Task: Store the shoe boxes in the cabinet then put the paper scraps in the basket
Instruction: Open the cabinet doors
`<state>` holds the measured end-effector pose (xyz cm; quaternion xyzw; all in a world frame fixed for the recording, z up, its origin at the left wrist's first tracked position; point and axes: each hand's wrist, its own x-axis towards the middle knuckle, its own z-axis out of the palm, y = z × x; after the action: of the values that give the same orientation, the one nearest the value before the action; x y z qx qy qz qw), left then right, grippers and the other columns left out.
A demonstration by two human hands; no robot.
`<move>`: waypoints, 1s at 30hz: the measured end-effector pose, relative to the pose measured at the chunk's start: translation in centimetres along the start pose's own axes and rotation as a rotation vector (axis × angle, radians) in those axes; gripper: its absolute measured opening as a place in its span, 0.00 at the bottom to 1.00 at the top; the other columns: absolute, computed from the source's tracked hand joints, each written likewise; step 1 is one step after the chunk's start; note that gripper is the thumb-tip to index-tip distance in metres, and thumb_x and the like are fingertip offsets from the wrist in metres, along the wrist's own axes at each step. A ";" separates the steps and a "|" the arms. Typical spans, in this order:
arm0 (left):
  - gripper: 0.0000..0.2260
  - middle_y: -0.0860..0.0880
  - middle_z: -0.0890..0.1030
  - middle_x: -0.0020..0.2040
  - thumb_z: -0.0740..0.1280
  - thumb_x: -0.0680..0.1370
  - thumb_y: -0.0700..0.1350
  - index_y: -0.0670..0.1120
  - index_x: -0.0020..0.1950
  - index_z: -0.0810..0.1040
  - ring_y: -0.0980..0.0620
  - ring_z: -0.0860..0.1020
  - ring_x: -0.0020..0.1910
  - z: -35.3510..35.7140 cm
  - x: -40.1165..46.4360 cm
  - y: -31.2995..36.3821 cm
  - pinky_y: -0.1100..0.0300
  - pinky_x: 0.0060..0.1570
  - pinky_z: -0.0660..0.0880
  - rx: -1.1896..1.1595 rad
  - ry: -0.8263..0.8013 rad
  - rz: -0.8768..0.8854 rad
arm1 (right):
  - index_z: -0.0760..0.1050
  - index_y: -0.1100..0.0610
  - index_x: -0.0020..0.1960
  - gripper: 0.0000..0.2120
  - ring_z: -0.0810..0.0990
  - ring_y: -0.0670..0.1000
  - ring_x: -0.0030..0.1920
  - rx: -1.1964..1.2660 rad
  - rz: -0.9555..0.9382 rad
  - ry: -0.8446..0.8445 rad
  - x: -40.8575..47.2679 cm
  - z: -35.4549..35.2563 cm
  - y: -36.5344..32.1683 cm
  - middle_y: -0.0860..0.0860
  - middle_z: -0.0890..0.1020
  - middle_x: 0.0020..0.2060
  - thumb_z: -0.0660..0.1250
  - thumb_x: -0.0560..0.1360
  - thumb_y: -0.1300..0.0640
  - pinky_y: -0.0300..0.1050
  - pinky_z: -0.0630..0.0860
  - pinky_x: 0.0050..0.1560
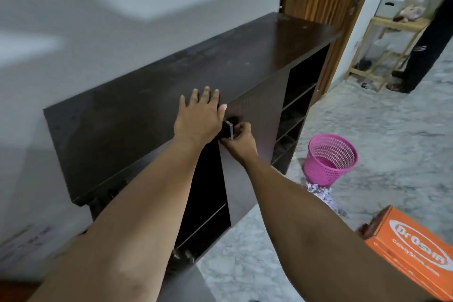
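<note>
The right hand [241, 138] curls its fingers around the metal handle [230, 130] of the cabinet [147, 110] door [250, 154], which stands ajar. The left hand [199, 115] lies flat, fingers spread, on the cabinet top's front edge just above the handle. Dark shelves show behind the door and at the cabinet's right end. On the floor, a pink basket [329, 159] stands near the cabinet's right corner, paper scraps [318, 191] just beside it. An orange shoe box [411, 250] sits at lower right.

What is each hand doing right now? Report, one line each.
Left hand: open, flat on the dark wooden cabinet's top.
Right hand: closed around the cabinet door's metal handle.
</note>
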<state>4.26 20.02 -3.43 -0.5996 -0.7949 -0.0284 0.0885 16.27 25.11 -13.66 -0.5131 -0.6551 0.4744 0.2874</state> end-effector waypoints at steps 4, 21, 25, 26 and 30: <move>0.28 0.46 0.59 0.83 0.43 0.85 0.59 0.50 0.83 0.55 0.40 0.56 0.81 -0.4 0.0 0.2 0.35 0.77 0.55 0.011 -0.016 -0.003 | 0.65 0.49 0.57 0.29 0.80 0.52 0.49 -0.014 -0.033 -0.073 -0.9 -0.5 0.3 0.47 0.78 0.49 0.78 0.65 0.43 0.53 0.80 0.49; 0.29 0.46 0.57 0.83 0.42 0.84 0.59 0.49 0.83 0.54 0.38 0.55 0.81 -1.0 -0.5 -0.2 0.33 0.77 0.54 -0.048 -0.052 0.012 | 0.76 0.51 0.59 0.18 0.84 0.52 0.47 -0.123 0.009 0.361 -9.6 -19.1 7.8 0.47 0.84 0.45 0.73 0.70 0.52 0.48 0.78 0.46; 0.27 0.43 0.57 0.83 0.46 0.85 0.55 0.44 0.82 0.56 0.37 0.54 0.81 -1.9 -0.1 1.7 0.33 0.76 0.54 -0.074 -0.090 -0.054 | 0.65 0.61 0.72 0.30 0.79 0.56 0.55 0.025 0.154 0.422 -8.6 -23.2 7.1 0.55 0.77 0.56 0.73 0.74 0.60 0.47 0.74 0.50; 0.27 0.42 0.58 0.82 0.48 0.85 0.53 0.43 0.82 0.57 0.37 0.54 0.81 -2.1 0.2 2.4 0.34 0.77 0.55 -0.080 -0.094 -0.050 | 0.62 0.60 0.73 0.35 0.79 0.58 0.58 0.063 0.168 0.461 -8.0 -23.6 7.0 0.57 0.77 0.59 0.74 0.71 0.56 0.51 0.77 0.53; 0.25 0.43 0.59 0.82 0.51 0.85 0.48 0.42 0.82 0.58 0.39 0.57 0.81 -2.2 1.6 4.7 0.37 0.76 0.59 -0.078 -0.067 0.054 | 0.48 0.60 0.81 0.53 0.67 0.66 0.74 0.127 0.265 0.552 -4.7 -24.9 6.4 0.63 0.65 0.76 0.75 0.68 0.47 0.60 0.71 0.71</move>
<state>8.59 22.48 -1.25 -0.6246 -0.7791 -0.0367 0.0392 41.79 28.98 -9.38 -0.6844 -0.4488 0.3904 0.4215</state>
